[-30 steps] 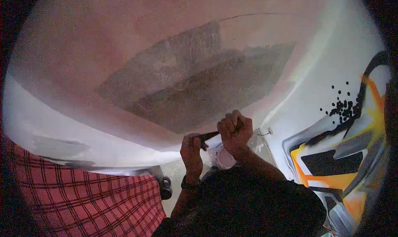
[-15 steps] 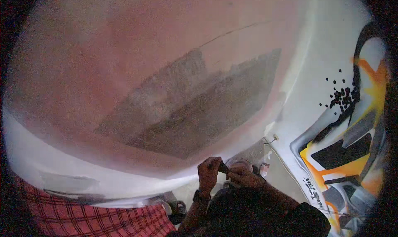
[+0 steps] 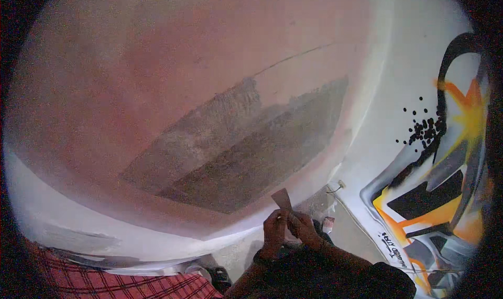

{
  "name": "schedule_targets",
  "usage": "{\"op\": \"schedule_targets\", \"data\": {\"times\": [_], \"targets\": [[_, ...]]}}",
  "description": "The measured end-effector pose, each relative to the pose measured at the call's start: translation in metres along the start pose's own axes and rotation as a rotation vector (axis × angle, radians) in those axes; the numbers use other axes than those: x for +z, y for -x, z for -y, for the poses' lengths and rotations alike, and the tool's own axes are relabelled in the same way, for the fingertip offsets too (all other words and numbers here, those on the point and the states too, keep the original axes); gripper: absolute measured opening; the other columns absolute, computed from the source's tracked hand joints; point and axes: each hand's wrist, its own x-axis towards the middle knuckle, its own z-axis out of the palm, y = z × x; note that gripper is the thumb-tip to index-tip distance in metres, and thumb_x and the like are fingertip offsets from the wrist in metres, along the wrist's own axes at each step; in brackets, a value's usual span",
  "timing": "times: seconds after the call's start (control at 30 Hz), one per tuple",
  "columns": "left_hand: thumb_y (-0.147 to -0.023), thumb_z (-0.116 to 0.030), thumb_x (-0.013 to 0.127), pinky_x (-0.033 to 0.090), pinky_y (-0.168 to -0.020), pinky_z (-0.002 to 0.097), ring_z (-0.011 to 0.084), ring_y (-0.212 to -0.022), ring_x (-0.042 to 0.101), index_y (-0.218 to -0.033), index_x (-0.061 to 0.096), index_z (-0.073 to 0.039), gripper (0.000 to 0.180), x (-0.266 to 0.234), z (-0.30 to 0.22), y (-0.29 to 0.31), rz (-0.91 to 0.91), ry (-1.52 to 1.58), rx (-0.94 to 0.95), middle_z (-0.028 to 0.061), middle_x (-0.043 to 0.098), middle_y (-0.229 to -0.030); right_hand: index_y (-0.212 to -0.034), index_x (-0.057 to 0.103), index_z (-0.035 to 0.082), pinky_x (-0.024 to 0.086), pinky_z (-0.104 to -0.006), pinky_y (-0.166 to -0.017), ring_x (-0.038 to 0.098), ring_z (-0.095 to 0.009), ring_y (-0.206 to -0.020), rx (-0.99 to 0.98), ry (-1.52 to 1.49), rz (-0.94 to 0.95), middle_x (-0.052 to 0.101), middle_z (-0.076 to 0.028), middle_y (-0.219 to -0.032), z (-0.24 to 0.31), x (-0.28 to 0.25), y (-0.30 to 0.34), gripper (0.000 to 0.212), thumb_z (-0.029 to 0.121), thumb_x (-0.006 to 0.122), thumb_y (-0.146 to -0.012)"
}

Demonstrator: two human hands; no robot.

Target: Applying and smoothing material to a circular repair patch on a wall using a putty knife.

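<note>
In front of my body, low in the view, my two hands are close together. Between them stands a putty knife [image 3: 282, 198], its flat, flared brownish blade pointing up toward the wall. My left hand [image 3: 274, 230] is closed at the narrow end of the blade. From the right, my right hand [image 3: 304, 228] is also closed on that end; the handle itself is hidden by the fingers. Beyond the hands rises a pink wall [image 3: 173, 84] with a large rough grey patch [image 3: 251, 147] and a thin dark crack line above it.
On the right is a white wall with black, orange and grey painted graffiti [image 3: 429, 194]. A cable hangs from a socket [image 3: 340, 184] low on that wall. A small pale container [image 3: 328, 224] stands on the floor. Red checked cloth [image 3: 131, 280] lies at lower left, near dark shoes [image 3: 219, 276].
The putty knife has turned so that its broad blade now shows pointing up. My hands have come closer together and a little lower. The view has shifted slightly.
</note>
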Motion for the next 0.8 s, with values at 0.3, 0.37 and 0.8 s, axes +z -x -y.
{"op": "schedule_targets", "data": {"times": [0.3,0.37,0.8], "targets": [[-0.089,-0.006,0.053,0.046,-0.082,0.0287,0.0162,-0.087,0.059,-0.098,0.063,0.004,0.017,0.009,-0.023,-0.006,0.081,0.236,-0.09,0.0094,0.066,-0.095,-0.087,0.056,0.007,0.031,-0.0212,-0.043,0.04,-0.005,-0.051,0.105,-0.264,0.064,0.045,0.005,-0.061,0.063,-0.018,0.005,0.029,0.035,0.049,-0.095],[-0.089,-0.006,0.054,0.046,-0.082,0.0289,0.0161,-0.087,0.059,-0.097,0.063,0.004,0.016,0.008,-0.023,-0.009,0.072,0.148,-0.108,0.0093,0.066,-0.095,-0.087,0.055,0.007,0.032,-0.0212,-0.043,0.04,-0.005,-0.051,0.118,-0.204,0.051,0.045,0.005,-0.062,0.056,-0.019,0.003,0.03,0.036,0.049,-0.094],[-0.089,-0.008,0.054,0.047,-0.078,0.0292,0.0155,-0.083,0.059,-0.095,0.063,0.004,0.016,0.02,-0.019,-0.002,0.03,0.142,-0.238,0.0091,0.065,-0.09,-0.099,0.059,0.004,0.035,-0.0223,-0.048,0.042,-0.006,-0.056,-0.107,-0.151,0.108,0.047,0.005,-0.066,0.012,-0.025,-0.006,0.031,0.033,0.049,-0.094]]}}
